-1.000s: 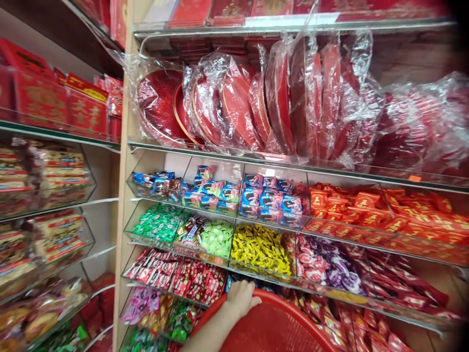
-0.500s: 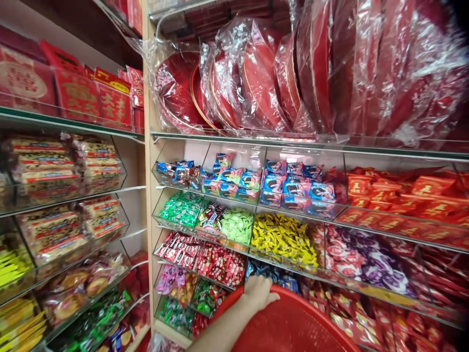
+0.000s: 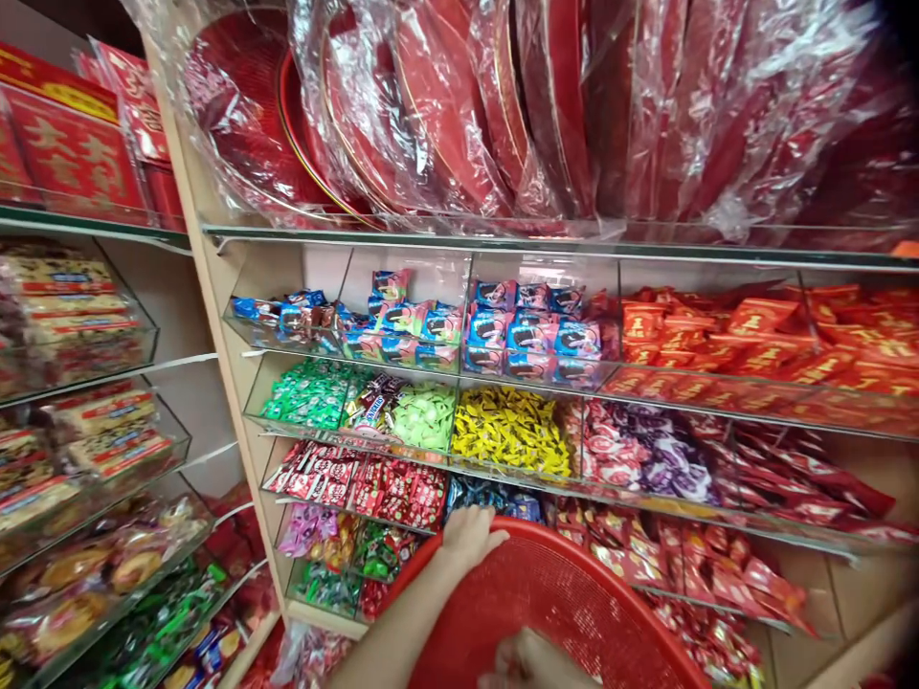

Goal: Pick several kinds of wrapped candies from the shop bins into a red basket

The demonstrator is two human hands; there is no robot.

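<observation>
Left hand (image 3: 470, 534) is closing over the rim of one large, round, red plastic basket (image 3: 578, 603), gripping it at its far left side, with the thumb lying along the rim. Right hand (image 3: 535, 662) is hovering over or inside the near part of the basket (it is too blurred to tell which), and whether it is open, closed or holding something cannot be told.

The basket is sitting low at the near centre, its mesh wall facing up, just in front of the sloping clear-walled candy shelves. Two hands are showing in all. Beyond the left hand, one compartment is holding yellow-wrapped sweets (image 3: 509, 431); to its left, one is holding small green-wrapped sweets (image 3: 308, 392), and another is holding pale green sweets (image 3: 423, 416) beside brown-wrapped bars (image 3: 374, 404). Purple-and-white sweets (image 3: 675, 459) are lying to the right. One row higher, orange-red packets (image 3: 765, 321) are filling two compartments (they are overlapping too much to count), while three compartments to their left are holding blue packets (image 3: 531, 330). Above, several round red trays with gold edges (image 3: 449, 115) are standing in clear plastic wrap, crowding one glass shelf (image 3: 546, 247).
</observation>
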